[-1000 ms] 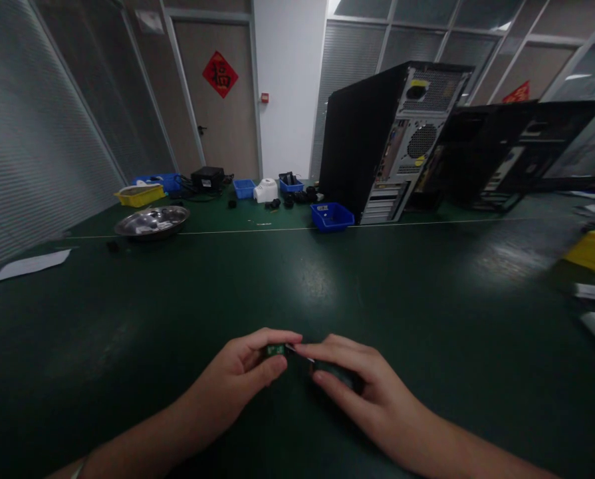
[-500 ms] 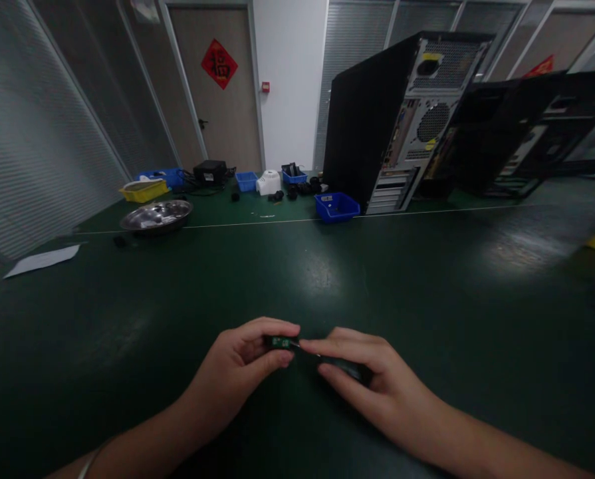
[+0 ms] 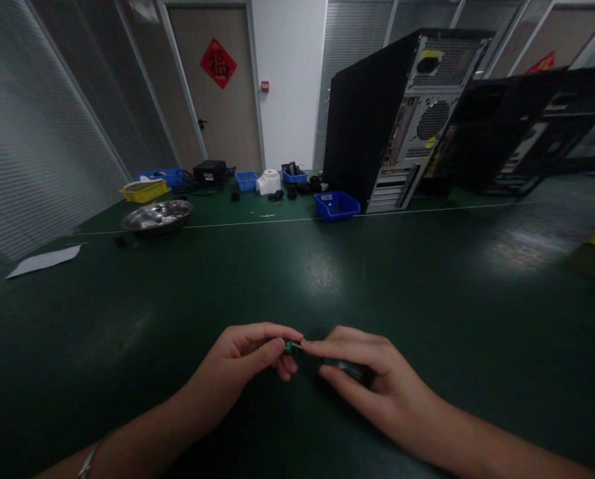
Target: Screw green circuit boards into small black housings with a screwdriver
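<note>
Above the green table (image 3: 257,279), my left hand (image 3: 252,352) pinches a small green circuit board (image 3: 288,346) between thumb and fingers. Most of the board is hidden by the fingers; its right end shows. My right hand (image 3: 371,372) is closed round a dark, rounded thing (image 3: 347,367), largely covered by the palm, whose kind I cannot make out. The right index fingertip reaches the board's right end, where a thin, light metal piece shows; whether it belongs to the board or to the dark thing I cannot tell.
At the back stand a steel bowl (image 3: 157,217), a yellow tray (image 3: 144,191), a blue bin (image 3: 337,207), a white plastic part (image 3: 268,182) and a black computer tower (image 3: 371,120). A paper sheet (image 3: 44,260) lies at the left edge.
My left thumb has moved up over the board, and the fingers have shifted below it. The board has turned and moved slightly right, nearer my right fingertip. My right hand has barely moved.
</note>
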`<state>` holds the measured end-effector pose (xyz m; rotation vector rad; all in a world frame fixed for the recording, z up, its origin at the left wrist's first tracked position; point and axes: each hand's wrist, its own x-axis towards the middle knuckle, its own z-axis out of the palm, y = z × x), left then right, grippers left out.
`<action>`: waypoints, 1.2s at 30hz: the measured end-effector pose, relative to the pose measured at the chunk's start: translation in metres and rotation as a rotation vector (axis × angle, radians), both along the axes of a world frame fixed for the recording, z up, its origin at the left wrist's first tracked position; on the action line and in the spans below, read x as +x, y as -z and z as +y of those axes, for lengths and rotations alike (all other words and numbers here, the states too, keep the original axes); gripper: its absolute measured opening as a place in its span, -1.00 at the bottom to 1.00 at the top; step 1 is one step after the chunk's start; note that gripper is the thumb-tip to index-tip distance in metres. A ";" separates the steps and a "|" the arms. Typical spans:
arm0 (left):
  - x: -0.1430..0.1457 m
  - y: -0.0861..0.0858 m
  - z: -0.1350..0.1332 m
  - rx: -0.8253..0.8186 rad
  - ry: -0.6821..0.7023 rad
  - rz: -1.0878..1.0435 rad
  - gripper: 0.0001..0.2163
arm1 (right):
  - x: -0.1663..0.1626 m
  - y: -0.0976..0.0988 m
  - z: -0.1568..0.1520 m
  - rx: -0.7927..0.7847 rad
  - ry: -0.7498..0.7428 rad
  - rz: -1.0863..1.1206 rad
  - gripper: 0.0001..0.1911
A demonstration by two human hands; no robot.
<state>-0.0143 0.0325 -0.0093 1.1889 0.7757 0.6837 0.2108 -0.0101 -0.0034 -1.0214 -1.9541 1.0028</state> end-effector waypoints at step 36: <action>0.004 -0.005 -0.004 0.075 -0.094 0.061 -0.75 | 0.002 0.000 0.001 -0.023 0.079 0.057 -0.69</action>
